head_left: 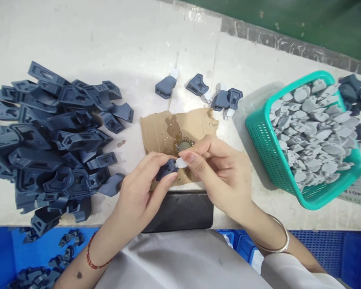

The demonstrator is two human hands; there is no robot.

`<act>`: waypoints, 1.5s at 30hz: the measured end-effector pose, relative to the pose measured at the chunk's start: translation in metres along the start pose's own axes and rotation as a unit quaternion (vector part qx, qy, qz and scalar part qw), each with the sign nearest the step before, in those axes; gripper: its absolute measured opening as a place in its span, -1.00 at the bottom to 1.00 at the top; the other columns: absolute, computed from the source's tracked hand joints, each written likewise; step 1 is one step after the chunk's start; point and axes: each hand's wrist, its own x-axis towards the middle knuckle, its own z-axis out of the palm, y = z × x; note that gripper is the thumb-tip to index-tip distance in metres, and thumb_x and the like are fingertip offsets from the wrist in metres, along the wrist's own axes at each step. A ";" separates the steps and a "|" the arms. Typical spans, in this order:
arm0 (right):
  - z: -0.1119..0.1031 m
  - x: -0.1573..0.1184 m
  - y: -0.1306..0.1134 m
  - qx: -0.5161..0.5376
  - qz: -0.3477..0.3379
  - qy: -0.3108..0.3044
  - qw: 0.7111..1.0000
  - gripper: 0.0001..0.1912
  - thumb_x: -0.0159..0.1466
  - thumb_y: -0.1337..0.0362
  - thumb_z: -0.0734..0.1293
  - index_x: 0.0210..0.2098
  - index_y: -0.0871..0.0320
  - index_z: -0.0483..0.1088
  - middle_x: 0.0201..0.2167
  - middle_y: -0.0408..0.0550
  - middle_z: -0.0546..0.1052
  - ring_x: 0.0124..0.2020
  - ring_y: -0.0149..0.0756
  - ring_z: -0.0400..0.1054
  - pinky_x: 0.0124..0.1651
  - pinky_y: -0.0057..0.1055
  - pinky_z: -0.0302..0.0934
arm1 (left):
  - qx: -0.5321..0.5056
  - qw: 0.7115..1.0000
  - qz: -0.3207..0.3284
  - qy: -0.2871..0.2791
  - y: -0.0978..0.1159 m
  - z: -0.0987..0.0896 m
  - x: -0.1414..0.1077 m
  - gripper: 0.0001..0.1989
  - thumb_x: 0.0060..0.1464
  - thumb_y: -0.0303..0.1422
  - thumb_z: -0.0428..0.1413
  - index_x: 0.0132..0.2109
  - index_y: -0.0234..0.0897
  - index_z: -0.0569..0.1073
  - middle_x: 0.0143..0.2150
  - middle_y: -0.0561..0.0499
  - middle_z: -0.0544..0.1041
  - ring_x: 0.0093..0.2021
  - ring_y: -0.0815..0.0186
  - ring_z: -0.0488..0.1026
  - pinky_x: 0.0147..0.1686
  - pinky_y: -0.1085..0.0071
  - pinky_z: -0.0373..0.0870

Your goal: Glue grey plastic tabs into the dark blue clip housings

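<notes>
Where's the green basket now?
In the head view, the green basket of gray pieces stands at right on the table, to the right of the right hand.

White table (108, 40): heaped dark-blue parts (60, 122), brown cardboard (153, 130), black slab (180, 212), green basket (261, 144).

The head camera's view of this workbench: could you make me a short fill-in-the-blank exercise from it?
1. The left hand holds a dark blue-grey plastic part.while the right hand pinches a small part coloured ____.
2. From the person's viewpoint, the large pile of dark plastic parts lies on the table's ____ side.
3. The perforated green basket is heaped with pale ____ parts.
4. The silver-coloured bangle is on the person's ____ arm.

Missing words: white; left; grey; right.
</notes>
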 end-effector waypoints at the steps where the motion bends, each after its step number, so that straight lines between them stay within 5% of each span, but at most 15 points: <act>1: 0.000 -0.001 -0.001 -0.017 -0.007 0.008 1.000 -0.78 0.42 0.23 0.41 -0.37 0.13 0.49 -0.58 -0.24 0.36 -0.55 -0.47 0.20 -0.50 -0.47 0.12 | 0.001 1.000 0.004 0.001 0.000 0.000 0.000 -0.86 0.39 -0.49 0.10 0.02 -0.20 0.43 -0.08 0.01 0.62 -0.15 0.31 0.55 -0.17 0.43 0.45; 15: 0.003 -0.007 -0.003 -0.089 -0.035 0.029 0.995 -0.75 0.44 0.22 0.38 -0.39 0.10 0.45 -0.53 -0.21 0.45 -0.52 -0.43 0.30 -0.43 -0.45 0.22 | 0.006 1.000 0.003 -0.001 0.001 0.001 -0.001 -0.89 0.39 -0.47 0.09 0.00 -0.19 0.43 -0.14 0.01 0.61 -0.20 0.31 0.55 -0.22 0.45 0.46; 34: 0.012 -0.005 0.004 -0.041 0.003 -0.021 0.999 -0.66 0.47 0.05 0.34 -0.37 0.11 0.37 -0.61 -0.29 0.28 -0.58 -0.47 0.13 -0.52 -0.49 0.05 | -0.032 0.999 -0.004 0.042 -0.002 0.005 -0.004 -0.90 0.40 -0.43 0.05 -0.07 -0.23 0.47 -0.24 0.01 0.60 -0.28 0.33 0.56 -0.29 0.47 0.47; 39: 0.005 0.004 -0.002 0.009 0.026 -0.034 0.999 -0.60 0.39 -0.04 0.42 -0.40 0.13 0.42 -0.66 -0.30 0.29 -0.62 -0.47 0.13 -0.54 -0.48 0.07 | 0.003 1.000 -0.012 0.023 0.006 -0.003 -0.007 -0.81 0.44 -0.37 0.04 0.09 -0.25 0.49 0.00 -0.10 0.66 -0.05 0.23 0.61 -0.10 0.36 0.52; 42: -0.011 0.018 -0.012 -0.011 -0.010 0.023 1.000 -0.64 0.34 -0.01 0.48 -0.39 0.14 0.47 -0.66 -0.25 0.39 -0.63 -0.45 0.20 -0.55 -0.47 0.10 | 0.089 0.994 -0.011 0.063 0.011 -0.018 -0.016 -0.65 0.43 -0.35 0.06 0.29 -0.22 0.40 0.17 -0.15 0.61 0.11 0.13 0.55 0.05 0.23 0.49; 45: -0.030 0.043 -0.016 -0.082 -0.105 0.142 0.981 -0.70 0.34 0.06 0.48 -0.38 0.12 0.46 -0.63 -0.23 0.43 -0.62 -0.44 0.23 -0.53 -0.45 0.12 | 0.189 0.975 0.006 0.118 0.009 -0.036 -0.029 -0.67 0.39 -0.39 0.12 0.24 -0.21 0.43 0.17 -0.16 0.58 0.14 0.06 0.49 0.13 0.15 0.43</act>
